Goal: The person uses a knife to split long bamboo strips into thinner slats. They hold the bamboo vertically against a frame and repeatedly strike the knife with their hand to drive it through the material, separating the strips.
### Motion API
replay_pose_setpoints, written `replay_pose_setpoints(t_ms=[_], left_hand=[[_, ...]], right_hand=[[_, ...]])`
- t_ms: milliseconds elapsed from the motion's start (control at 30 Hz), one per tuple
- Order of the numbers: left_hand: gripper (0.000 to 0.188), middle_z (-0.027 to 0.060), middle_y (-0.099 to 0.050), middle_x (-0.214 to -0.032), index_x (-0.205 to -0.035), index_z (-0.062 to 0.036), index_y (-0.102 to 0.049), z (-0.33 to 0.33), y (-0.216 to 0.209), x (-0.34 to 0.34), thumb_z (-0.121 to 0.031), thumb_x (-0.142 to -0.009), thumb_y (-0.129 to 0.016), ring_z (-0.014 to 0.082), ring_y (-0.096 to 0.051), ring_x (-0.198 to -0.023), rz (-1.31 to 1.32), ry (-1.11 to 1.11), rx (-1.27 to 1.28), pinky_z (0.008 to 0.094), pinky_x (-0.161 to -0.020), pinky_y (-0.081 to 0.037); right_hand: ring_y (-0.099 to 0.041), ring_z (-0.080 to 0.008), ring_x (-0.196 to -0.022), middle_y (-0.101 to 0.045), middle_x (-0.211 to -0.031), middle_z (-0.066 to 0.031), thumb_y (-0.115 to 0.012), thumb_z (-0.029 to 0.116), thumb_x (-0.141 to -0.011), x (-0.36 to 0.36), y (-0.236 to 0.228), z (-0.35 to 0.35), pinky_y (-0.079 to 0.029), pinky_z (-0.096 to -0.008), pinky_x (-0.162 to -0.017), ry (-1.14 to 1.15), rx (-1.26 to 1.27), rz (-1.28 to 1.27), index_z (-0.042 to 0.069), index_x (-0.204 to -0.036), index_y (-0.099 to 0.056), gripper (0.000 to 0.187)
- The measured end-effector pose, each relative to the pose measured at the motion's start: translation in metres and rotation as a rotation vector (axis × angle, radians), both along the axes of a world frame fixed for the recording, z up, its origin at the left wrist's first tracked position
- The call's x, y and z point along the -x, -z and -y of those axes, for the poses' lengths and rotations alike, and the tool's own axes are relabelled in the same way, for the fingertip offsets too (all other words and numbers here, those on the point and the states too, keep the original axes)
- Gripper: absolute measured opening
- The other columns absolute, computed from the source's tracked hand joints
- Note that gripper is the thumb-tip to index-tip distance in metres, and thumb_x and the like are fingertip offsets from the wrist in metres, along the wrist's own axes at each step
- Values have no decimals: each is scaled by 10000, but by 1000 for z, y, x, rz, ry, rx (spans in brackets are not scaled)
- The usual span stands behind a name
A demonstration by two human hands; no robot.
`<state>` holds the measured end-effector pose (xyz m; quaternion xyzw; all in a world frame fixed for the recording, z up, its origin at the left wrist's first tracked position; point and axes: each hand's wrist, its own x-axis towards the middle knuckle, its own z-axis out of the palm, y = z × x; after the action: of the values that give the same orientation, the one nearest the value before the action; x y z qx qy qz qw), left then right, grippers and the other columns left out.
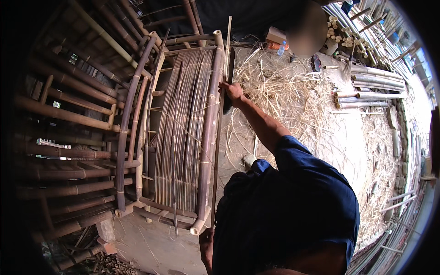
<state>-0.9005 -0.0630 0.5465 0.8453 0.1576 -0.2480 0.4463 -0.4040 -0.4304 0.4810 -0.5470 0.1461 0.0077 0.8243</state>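
A bamboo bed frame [208, 133] with a slatted top of thin strips [183, 128] stands in front of me. Along its right rail runs a long thin bamboo strip [219, 137]. My right hand [231, 91] reaches far forward and grips a dark long-bladed knife [230, 64] held against that strip near the frame's far end. At the lower edge, my left hand [206, 245] sits near the strip's near end, next to the frame's corner post; whether it grips the strip is hidden by my blue shirt.
Bamboo chairs and frames [82, 137] are stacked on the left. Straw-like shavings [284, 87] cover the ground to the right. Cut bamboo poles [371, 82] lie at the upper right. Another person [305, 27] is at the top.
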Motion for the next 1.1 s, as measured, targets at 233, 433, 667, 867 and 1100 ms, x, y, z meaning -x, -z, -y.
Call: replay_pose_setpoints(t_ms=[233, 433, 667, 867, 1100], left_hand=[[425, 240, -671, -938, -1294, -21, -572, 59, 0, -196, -339, -1030, -471, 282, -690, -918, 372, 178, 104, 381, -752, -514], [367, -49, -417, -561, -1056, -24, -617, 97, 0, -265, -370, -1028, -498, 49, -386, -426, 328, -351, 599, 219, -391, -356], [350, -58, -383, -555, -1052, -31, -610, 87, -8, -267, -371, -1015, -532, 39, -353, -401, 360, -358, 591, 208, -360, -326], [297, -67, -367, -551, -1009, -39, -602, 75, -29, -253, -323, -1026, -517, 33, -334, -415, 393, -410, 502, 222, -381, -272], [289, -59, -393, -534, -953, -34, -599, 88, -55, -157, -277, -1036, -467, 22, -371, -429, 286, -337, 411, 226, -395, -264]], right_hand=[[-590, -129, -574, -671, -738, -73, -630, 246, -957, 81, 3, -98, -499, -291, -549, -252, -129, 17, 12, -851, -695, 265], [-557, -246, -487, -542, -540, -146, -452, 667, -939, 119, -73, -108, -461, -463, -480, -451, 967, 328, -21, -762, -605, 727], [-660, -339, -623, -633, -683, -152, -456, 702, -897, 151, -80, -88, -499, -422, -525, -553, 1412, 850, 36, -826, -672, 704], [-533, -245, -401, -496, -465, -87, -412, 754, -887, 109, -73, -112, -400, -366, -385, -397, 1416, 814, 68, -598, -600, 768], [-534, -173, -427, -493, -440, -62, -400, 739, -906, 66, -80, -84, -460, -324, -475, -219, 1573, 758, 135, -540, -582, 729]])
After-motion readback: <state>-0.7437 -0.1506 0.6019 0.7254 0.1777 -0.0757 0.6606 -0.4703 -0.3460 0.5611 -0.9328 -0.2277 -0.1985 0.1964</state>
